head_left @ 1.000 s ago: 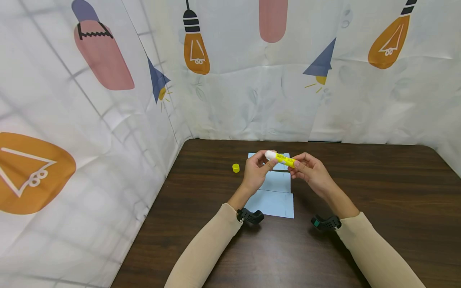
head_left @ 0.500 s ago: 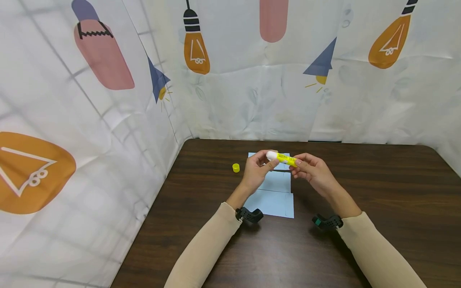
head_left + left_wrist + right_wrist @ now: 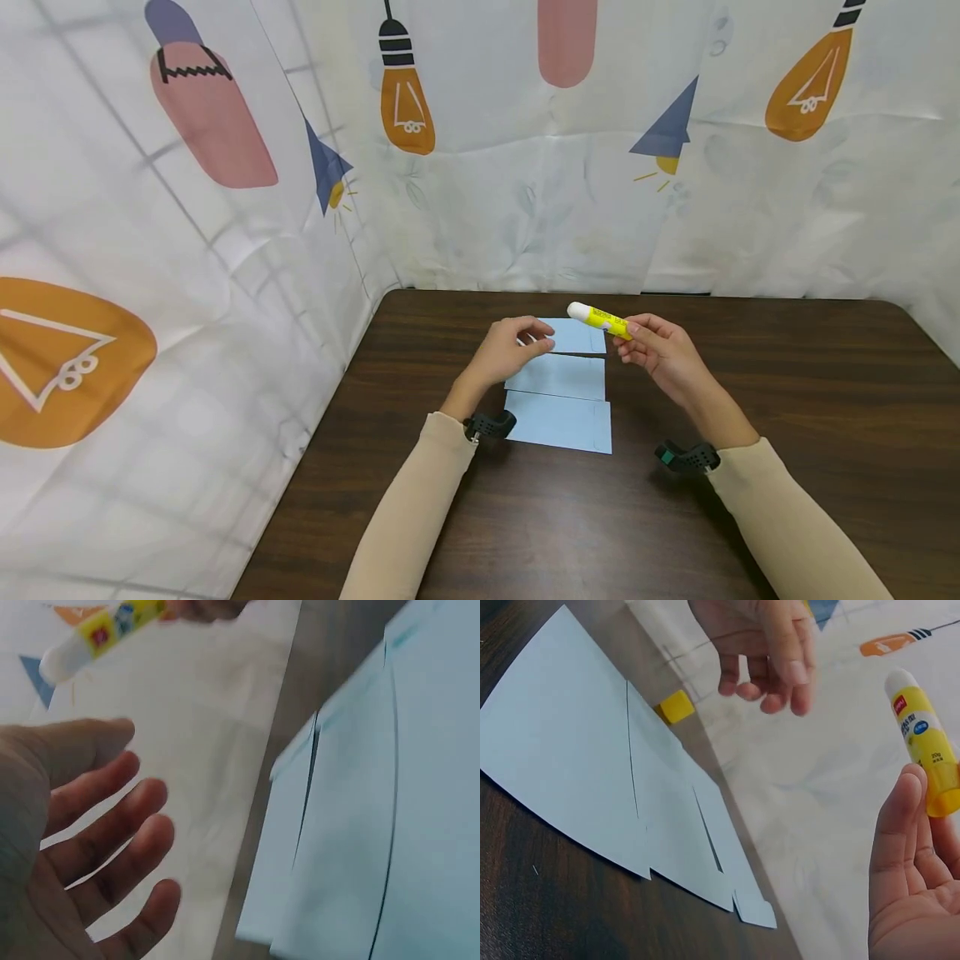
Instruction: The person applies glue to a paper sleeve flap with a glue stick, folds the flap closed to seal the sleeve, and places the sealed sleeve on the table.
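Note:
My right hand (image 3: 663, 358) pinches a yellow glue stick (image 3: 598, 320) by its lower end, white tip pointing up and left. In the right wrist view the glue stick (image 3: 924, 742) shows its label, with thumb and fingers at its base. To its left, my left hand (image 3: 504, 354) is raised with loosely bent fingers and holds nothing. In the left wrist view, a gap separates that hand (image 3: 97, 825) from the glue stick (image 3: 105, 634). Three light blue paper sheets (image 3: 558, 419) lie in a column beneath the hands. The left hand overlaps the farthest sheet (image 3: 577, 333) in the head view.
A yellow cap (image 3: 676, 707) stands on the table beyond the sheets' left side; the left hand hides it in the head view. The dark wooden table (image 3: 787, 375) meets a printed curtain (image 3: 480, 208) at its back and left.
My left hand has let go of the glue stick and moved left and slightly down, covering the cap. The right hand has carried the glue stick slightly right and up.

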A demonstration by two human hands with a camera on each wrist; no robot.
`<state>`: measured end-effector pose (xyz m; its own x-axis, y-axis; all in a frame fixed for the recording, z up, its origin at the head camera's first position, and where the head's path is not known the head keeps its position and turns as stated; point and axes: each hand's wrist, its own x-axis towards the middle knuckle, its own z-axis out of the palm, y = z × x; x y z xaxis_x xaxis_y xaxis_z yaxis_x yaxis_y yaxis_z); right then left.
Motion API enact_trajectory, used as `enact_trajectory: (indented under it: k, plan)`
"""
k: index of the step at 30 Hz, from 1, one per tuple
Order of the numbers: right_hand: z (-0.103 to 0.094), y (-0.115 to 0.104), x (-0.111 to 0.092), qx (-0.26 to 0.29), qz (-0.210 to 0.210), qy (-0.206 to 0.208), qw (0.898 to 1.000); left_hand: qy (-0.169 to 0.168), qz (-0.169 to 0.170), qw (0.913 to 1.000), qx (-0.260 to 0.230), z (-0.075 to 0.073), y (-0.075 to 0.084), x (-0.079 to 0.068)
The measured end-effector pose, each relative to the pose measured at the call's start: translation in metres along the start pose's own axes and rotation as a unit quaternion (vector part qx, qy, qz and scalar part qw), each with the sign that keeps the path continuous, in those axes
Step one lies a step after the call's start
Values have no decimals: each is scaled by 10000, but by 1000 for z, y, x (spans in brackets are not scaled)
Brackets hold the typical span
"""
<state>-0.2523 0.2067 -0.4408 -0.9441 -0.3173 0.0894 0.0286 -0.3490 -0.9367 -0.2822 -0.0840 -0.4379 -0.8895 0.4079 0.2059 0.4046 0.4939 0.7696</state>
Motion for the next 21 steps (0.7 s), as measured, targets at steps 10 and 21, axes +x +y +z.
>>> enact_trajectory:
  k: [10, 21]
  plan:
    - [-5, 0, 1, 161, 23, -24, 9999, 1079, -624, 9830, 1351, -54, -31, -14]
    - [-3, 1, 0, 74, 206, 85, 9997, 339, -1131, 9874, 1056, -77, -68, -24]
